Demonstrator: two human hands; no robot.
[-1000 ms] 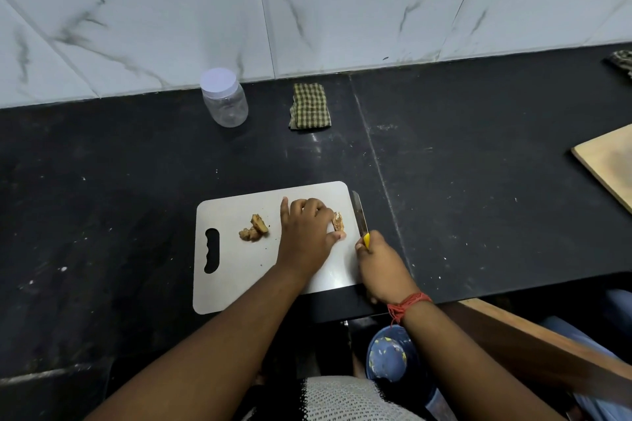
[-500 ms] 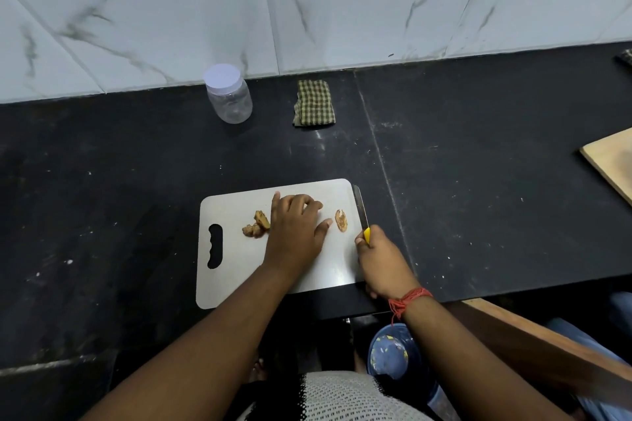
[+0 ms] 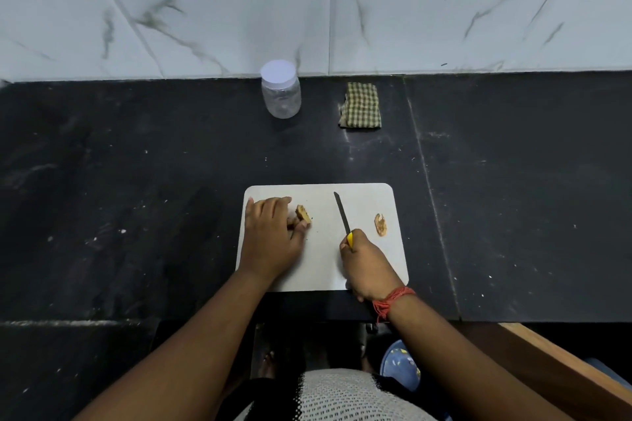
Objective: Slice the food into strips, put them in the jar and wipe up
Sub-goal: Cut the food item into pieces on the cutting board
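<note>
We note left grip [image 3: 272, 236] pinching the food chunk [image 3: 303, 214] near the cutting board's [image 3: 321, 270] left edge, right grip [image 3: 367, 267] closed round the knife [image 3: 343, 215] just beside.

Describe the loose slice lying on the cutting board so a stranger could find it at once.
Start at the white rectangular plastic cutting board on the black stone counter. Near its right edge lies one flat, oval, tan slice. It sits alone, right of the knife blade, untouched by either hand.
</note>
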